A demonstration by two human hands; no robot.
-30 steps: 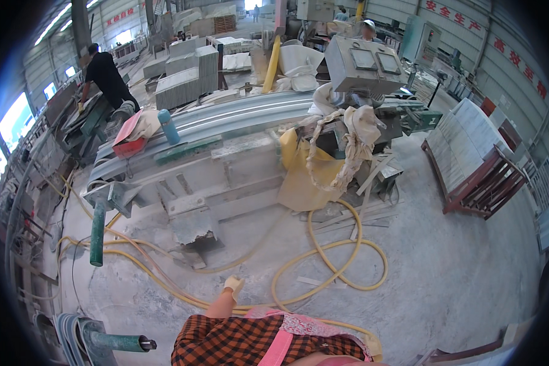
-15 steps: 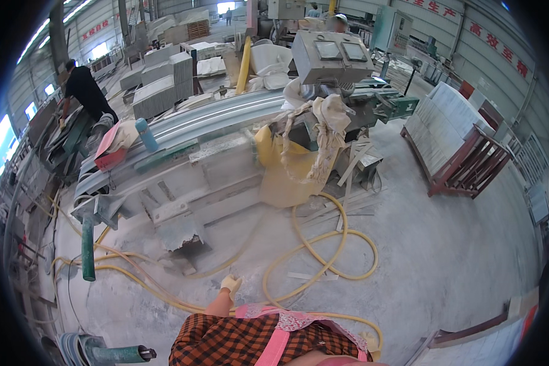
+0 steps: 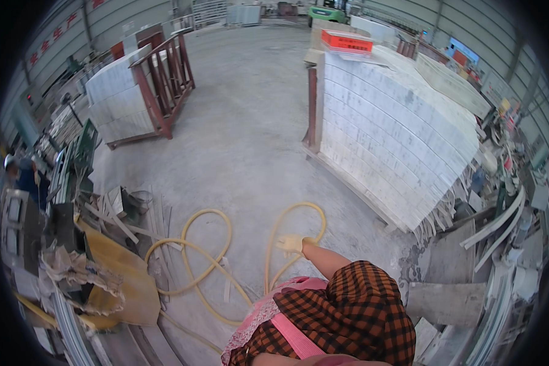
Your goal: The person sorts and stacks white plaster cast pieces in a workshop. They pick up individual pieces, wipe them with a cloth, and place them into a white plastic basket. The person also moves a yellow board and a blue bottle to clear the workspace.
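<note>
My right hand (image 3: 291, 244), in a pale yellow work glove, is held out in front of my body at the lower middle. A loop of yellow hose (image 3: 315, 210) lies around and behind it in the picture; whether glove and hose touch I cannot tell. The glove is small and blurred, so its fingers are hard to make out. Below the hand show my plaid sleeve (image 3: 372, 293) and a pink apron (image 3: 299, 338). My left hand is out of the picture.
A tall stack of pale slabs (image 3: 390, 128) stands at right, a red-orange box (image 3: 346, 43) on top. Another slab stack (image 3: 119, 100) sits by a dark red rack (image 3: 165, 85) at left. A yellow sheet (image 3: 119, 274) and scrap strips lie lower left; a green forklift (image 3: 328, 12) is far back.
My view has swung far to the right, from the long machine to the slab stacks. The gloved left hand has left the picture, and my right arm now reaches across the lower middle.
</note>
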